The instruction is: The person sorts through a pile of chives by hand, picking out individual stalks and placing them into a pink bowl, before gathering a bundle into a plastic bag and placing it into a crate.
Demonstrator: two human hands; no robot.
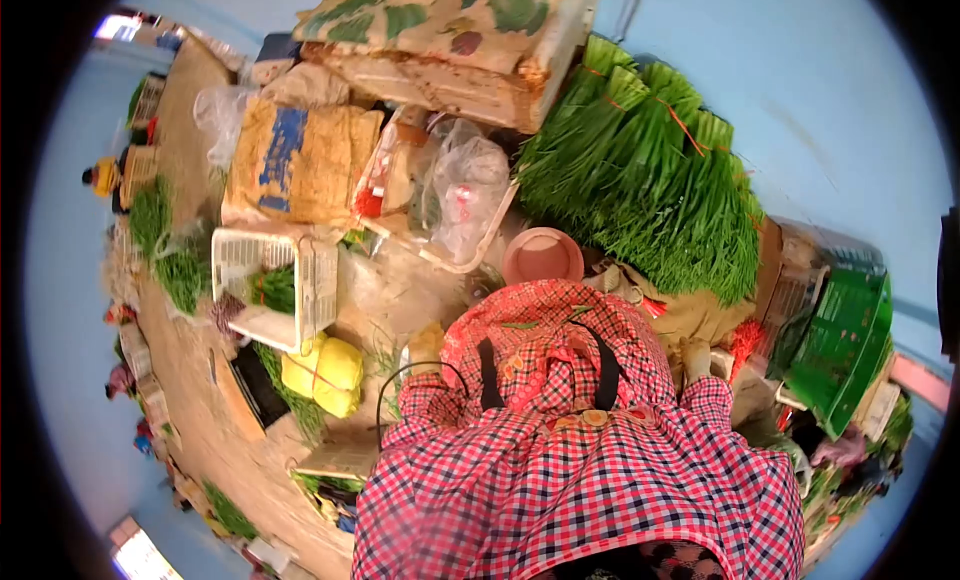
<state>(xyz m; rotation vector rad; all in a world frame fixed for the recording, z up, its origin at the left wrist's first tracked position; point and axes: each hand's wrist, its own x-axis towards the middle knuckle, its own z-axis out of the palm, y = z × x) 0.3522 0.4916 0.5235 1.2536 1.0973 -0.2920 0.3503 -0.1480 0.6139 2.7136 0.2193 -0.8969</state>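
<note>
Resting at the lap (560,360) are left hand (425,345) and right hand (695,358) — grips cannot be told; green bundles (640,180) are stacked far right, basket greens (272,288) left loose.

Checked sleeves (432,400) half cover left hand (426,343) and right hand (695,358).

Near clothing (560,480) red-and-white check with black straps; leaf bundles (650,190) far right solid green; bowl (542,255) dull pink; basket (275,285) left white; bag (325,375) near left yellow; crate (845,340) right green; sack (295,160) far left tan, blue print; far cloth (440,15) green-brown blotches.
</note>
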